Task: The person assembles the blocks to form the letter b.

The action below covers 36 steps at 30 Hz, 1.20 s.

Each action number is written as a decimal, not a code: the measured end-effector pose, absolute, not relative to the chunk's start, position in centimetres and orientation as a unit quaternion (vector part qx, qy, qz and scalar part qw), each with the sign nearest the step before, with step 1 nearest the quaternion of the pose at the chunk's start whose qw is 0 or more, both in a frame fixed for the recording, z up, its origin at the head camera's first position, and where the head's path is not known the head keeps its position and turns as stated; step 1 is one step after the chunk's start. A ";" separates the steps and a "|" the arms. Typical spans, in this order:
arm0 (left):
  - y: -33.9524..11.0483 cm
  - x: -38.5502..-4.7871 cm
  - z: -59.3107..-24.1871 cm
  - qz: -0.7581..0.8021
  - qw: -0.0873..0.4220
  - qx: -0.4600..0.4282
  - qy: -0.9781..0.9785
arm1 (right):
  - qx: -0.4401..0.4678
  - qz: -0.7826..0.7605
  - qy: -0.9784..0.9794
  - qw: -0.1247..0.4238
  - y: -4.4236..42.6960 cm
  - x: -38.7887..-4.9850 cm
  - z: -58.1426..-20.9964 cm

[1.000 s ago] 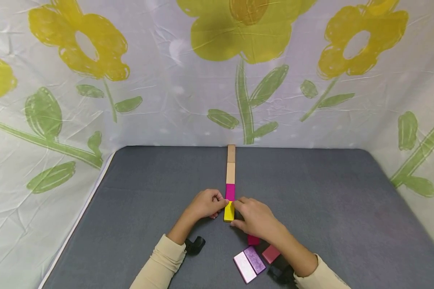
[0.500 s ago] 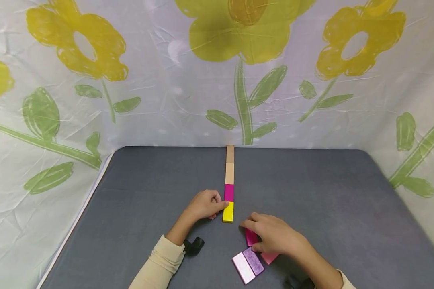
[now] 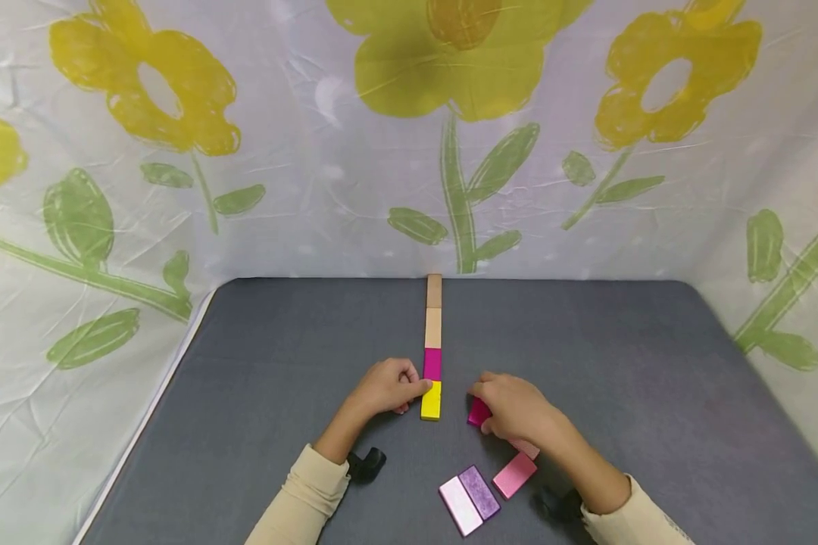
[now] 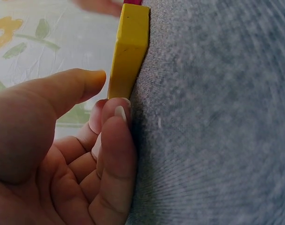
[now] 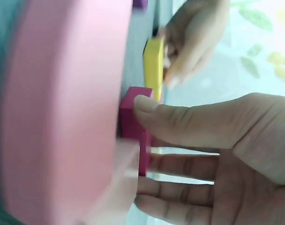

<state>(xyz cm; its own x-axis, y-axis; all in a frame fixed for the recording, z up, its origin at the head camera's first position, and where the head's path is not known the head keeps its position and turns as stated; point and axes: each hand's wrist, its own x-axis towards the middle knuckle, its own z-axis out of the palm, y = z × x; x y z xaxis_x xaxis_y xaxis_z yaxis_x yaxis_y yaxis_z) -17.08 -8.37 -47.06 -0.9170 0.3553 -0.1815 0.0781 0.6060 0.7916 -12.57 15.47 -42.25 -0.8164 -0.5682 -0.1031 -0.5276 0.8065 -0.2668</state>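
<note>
A yellow block (image 3: 431,405) is the near end of a straight row, touching a magenta block (image 3: 432,364). My left hand (image 3: 388,387) rests beside it, its thumb over the yellow block and the other fingers loosely bent at its side. To the right, my right hand (image 3: 518,409) grips a darker magenta block (image 5: 133,110) between thumb and fingers, low at the table and apart from the row. Part of that block is hidden under the hand. A light pink block (image 3: 526,448) lies partly beneath the right hand, with a pink block (image 3: 515,475) just nearer.
Two plain wooden blocks (image 3: 433,327) continue the row to the table's far edge. A pale pink block (image 3: 460,506) and a purple block (image 3: 479,492) lie side by side near the front. The grey table (image 3: 300,325) meets a flower-printed cloth (image 3: 300,174) behind.
My right hand has left the yellow block, reached back to the loose blocks and taken the darker magenta one, shifting it forward. My left hand stays by the row.
</note>
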 end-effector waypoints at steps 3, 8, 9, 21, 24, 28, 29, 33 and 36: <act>-8.4 -17.1 -47.0 0.426 0.165 0.123 0.881 | -0.253 -0.113 0.957 0.090 15.2 -14.5 -42.3; -8.3 -17.1 -46.9 0.424 0.163 0.121 0.882 | -0.214 -0.126 0.965 0.088 14.8 -18.0 -42.4; -8.3 -17.1 -46.9 0.424 0.163 0.120 0.883 | -0.206 -0.128 0.966 0.087 14.7 -18.6 -42.5; -8.3 -17.1 -47.0 0.422 0.163 0.115 0.884 | -0.167 -0.154 0.973 0.038 13.5 -20.9 -43.9; -8.3 -17.1 -47.0 0.422 0.164 0.113 0.884 | -0.161 -0.163 0.973 0.035 13.3 -20.9 -44.0; -8.3 -17.1 -47.0 0.420 0.164 0.113 0.886 | -0.155 -0.163 0.974 0.036 13.2 -21.0 -44.0; -8.3 -17.1 -47.0 0.419 0.164 0.113 0.886 | -0.153 -0.163 0.974 0.035 13.2 -21.0 -44.0; -8.3 -17.1 -47.1 0.416 0.162 0.113 0.887 | -0.152 -0.158 0.975 0.031 13.1 -21.0 -44.1; -8.2 -17.1 -47.1 0.415 0.159 0.113 0.889 | -0.152 -0.154 0.976 0.028 13.0 -21.0 -44.1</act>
<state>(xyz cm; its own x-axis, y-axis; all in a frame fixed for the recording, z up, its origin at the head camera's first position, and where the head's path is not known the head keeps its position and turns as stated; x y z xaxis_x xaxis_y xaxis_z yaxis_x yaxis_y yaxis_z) -17.11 -8.24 -47.14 -0.9237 0.3330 -0.1897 0.0683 0.6300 0.7736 -20.98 13.01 -44.10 -0.9520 -0.3060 -0.0086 -0.2884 0.9059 -0.3100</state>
